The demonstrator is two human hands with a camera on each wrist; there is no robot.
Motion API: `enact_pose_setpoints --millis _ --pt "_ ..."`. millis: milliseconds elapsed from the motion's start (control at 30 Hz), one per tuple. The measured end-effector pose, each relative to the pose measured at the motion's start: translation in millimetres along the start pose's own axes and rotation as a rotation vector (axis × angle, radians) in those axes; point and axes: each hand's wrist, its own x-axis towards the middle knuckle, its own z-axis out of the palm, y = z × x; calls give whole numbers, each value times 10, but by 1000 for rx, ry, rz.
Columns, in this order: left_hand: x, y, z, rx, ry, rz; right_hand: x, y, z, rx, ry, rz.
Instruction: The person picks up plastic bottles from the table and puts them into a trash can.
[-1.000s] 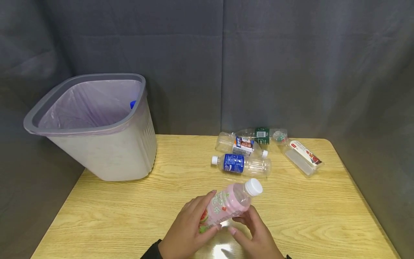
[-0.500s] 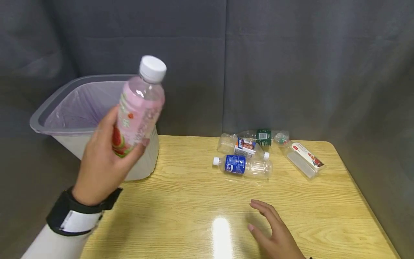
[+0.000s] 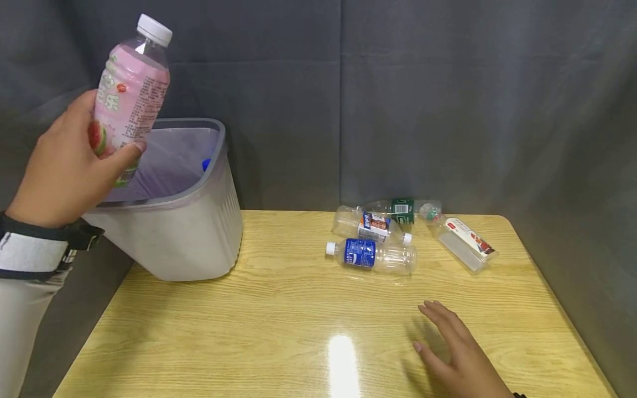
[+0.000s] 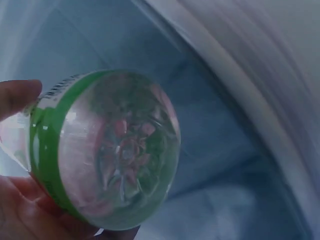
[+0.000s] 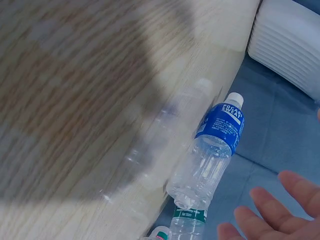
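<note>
Disposal step: pink bottle (image 3: 130,91) gripped in curled left hand (image 3: 67,166) above the bin (image 3: 199,232) rim, needing release over the opening; right hand (image 3: 455,351) spread, idle right of bin.

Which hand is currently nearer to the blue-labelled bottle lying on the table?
Right. The right hand hovers just in front of the blue-labelled bottle; the left hand holds a pink bottle above the bin.

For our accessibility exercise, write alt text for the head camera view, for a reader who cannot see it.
A left hand holds a pink bottle upright above a lined bin at the table's left corner. The right hand rests open near the front edge; four bottles lie behind it.
</note>
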Motion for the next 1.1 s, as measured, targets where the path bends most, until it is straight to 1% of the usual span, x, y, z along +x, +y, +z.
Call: enact_pose_setpoints --millis 67,167,267,333,433,567,667,867,967,1033,1100 --pt "61 -98 -4 12 -30 -42 11 12 13 -7 8 -12" --pt "96 -213 21 8 -71 -96 23 15 36 -22 20 -30" --pt "83 -270 79 -16 -94 -117 14 3 44 -31 25 -35" --pt "71 -272 116 -31 -105 -120 4 -11 40 -38 23 -34" --pt "61 -252 141 -40 -105 -111 -3 -33 26 -26 24 -41" --pt "51 -212 129 -21 -110 -115 2 -49 16 -25 22 -40" --pt "48 -186 132 -15 -124 -121 -3 -57 20 -41 20 -26" --pt "33 -171 166 8 -155 -134 -20 -45 41 -47 16 -29" --pt "-20 -143 207 4 -141 -105 -13 -31 31 -44 14 -44" --pt "-76 -90 234 -15 -126 -60 9 -24 12 -36 11 -60" --pt "-160 -7 272 -37 -108 -1 45 -27 -16 -43 9 -70"
